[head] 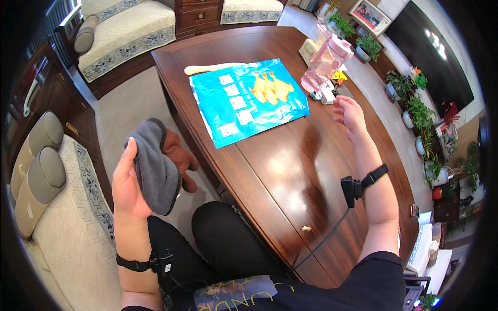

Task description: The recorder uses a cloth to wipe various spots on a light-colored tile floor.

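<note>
My left hand (130, 179) holds a grey cloth (157, 171) off the table's left edge, thumb on its near side. A brown plush toy (179, 155) shows behind the cloth; what grips it is hidden. Over the wooden table (272, 171), my right hand (350, 114) is raised with its fingers partly curled and nothing visible in it. Just beyond its fingertips are a small white box (327, 94) and a pink transparent water bottle (327, 64). A blue printed plastic pouch (249, 101) lies flat on the table, a pale, long-handled thing (210, 68) along its far edge.
A tissue box (309, 50) stands behind the bottle, and a small yellow toy (339, 76) beside it. A small crumpled scrap (306, 229) lies near the table's front edge. A cable (323, 243) runs from my right wrist across the tabletop. A cushioned sofa (74, 241) is at left.
</note>
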Motion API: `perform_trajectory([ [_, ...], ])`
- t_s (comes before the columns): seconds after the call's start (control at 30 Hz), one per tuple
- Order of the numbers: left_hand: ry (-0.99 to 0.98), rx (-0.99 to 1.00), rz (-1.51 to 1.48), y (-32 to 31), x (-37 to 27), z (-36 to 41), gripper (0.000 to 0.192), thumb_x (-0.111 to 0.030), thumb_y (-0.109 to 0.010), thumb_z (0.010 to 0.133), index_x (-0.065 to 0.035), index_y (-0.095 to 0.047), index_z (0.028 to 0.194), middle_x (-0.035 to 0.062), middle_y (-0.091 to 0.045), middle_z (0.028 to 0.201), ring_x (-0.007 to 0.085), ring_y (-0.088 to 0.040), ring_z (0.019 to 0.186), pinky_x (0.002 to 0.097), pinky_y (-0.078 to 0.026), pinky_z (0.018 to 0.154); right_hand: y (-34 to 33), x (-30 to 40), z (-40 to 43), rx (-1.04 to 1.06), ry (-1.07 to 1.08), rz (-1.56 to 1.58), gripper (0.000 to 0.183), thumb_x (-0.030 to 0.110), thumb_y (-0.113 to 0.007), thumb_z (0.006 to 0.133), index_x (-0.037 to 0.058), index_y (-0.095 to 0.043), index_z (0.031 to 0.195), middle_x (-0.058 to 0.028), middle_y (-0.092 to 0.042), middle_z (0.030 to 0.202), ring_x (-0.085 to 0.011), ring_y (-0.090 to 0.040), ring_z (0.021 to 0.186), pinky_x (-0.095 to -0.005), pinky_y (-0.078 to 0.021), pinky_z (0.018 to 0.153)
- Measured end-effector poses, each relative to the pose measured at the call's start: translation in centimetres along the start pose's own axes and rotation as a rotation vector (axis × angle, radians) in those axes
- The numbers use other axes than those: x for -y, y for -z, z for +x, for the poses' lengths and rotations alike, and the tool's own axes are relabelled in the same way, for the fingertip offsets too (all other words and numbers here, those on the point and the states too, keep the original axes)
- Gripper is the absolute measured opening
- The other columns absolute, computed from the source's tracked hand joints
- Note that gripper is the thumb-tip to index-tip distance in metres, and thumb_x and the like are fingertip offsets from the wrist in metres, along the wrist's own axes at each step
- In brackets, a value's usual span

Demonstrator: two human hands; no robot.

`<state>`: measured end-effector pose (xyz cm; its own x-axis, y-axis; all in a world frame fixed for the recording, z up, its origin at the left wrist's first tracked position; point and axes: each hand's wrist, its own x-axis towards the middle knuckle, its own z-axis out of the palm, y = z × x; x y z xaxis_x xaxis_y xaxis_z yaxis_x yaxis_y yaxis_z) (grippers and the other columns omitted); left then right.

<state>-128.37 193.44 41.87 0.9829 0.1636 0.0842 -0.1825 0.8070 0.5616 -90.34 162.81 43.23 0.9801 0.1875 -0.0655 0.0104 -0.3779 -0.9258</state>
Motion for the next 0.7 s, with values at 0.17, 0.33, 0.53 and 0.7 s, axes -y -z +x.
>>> perform_trajectory([
  [0.17, -0.01, -0.132, -0.026, -4.1, 0.7, 5.6, 0.052, -0.04, -0.036, 0.1, 0.0038, -0.042, 0.128, 0.0164, -0.055, 0.118, 0.0283, -0.06, 0.103, 0.0423, -0.053, 0.08, -0.2, -2.3, 2.2, -0.11, -0.056, 0.338, 0.027, 0.021, -0.054, 0.093, 0.0085, -0.056, 0.117, -0.0019, -0.061, 0.104, -0.0125, -0.058, 0.081, -0.0285, -0.0499, 0.066],
  [0.33, 0.214, -0.211, 1.128, -2.8, 2.1, 13.8, 0.061, -0.053, -0.052, 0.09, 0.0055, -0.063, 0.104, 0.0157, -0.067, 0.092, 0.0227, -0.065, 0.09, 0.0355, -0.051, 0.081, 1.2, -0.3, -0.7, 0.075, -0.066, 0.292, 0.024, 0.024, -0.057, 0.093, 0.0093, -0.058, 0.112, -0.0014, -0.062, 0.102, -0.0103, -0.06, 0.081, -0.0266, -0.0498, 0.065],
  [0.53, 0.265, -0.154, 2.228, -8.1, 4.9, 12.6, 0.058, -0.052, -0.059, 0.085, 0.0037, -0.067, 0.098, 0.0206, -0.068, 0.09, 0.0304, -0.067, 0.084, 0.036, -0.051, 0.078, 9.3, 4.3, -5.7, 0.312, 0.026, 0.055, 0.025, 0.025, -0.056, 0.095, 0.009, -0.06, 0.114, -0.0015, -0.065, 0.104, -0.0099, -0.06, 0.087, -0.0237, -0.0513, 0.065],
  [0.7, -0.02, 0.02, 1.829, -9.9, 5.7, 8.8, 0.05, -0.037, -0.068, 0.085, 0.0058, -0.062, 0.111, 0.0186, -0.069, 0.09, 0.0233, -0.067, 0.083, 0.0328, -0.052, 0.077, 20.6, 11.1, -7.6, 0.181, 0.12, -0.365, 0.034, 0.034, -0.053, 0.095, 0.0119, -0.059, 0.12, 0.0002, -0.063, 0.108, -0.009, -0.06, 0.091, -0.0237, -0.0515, 0.068],
])
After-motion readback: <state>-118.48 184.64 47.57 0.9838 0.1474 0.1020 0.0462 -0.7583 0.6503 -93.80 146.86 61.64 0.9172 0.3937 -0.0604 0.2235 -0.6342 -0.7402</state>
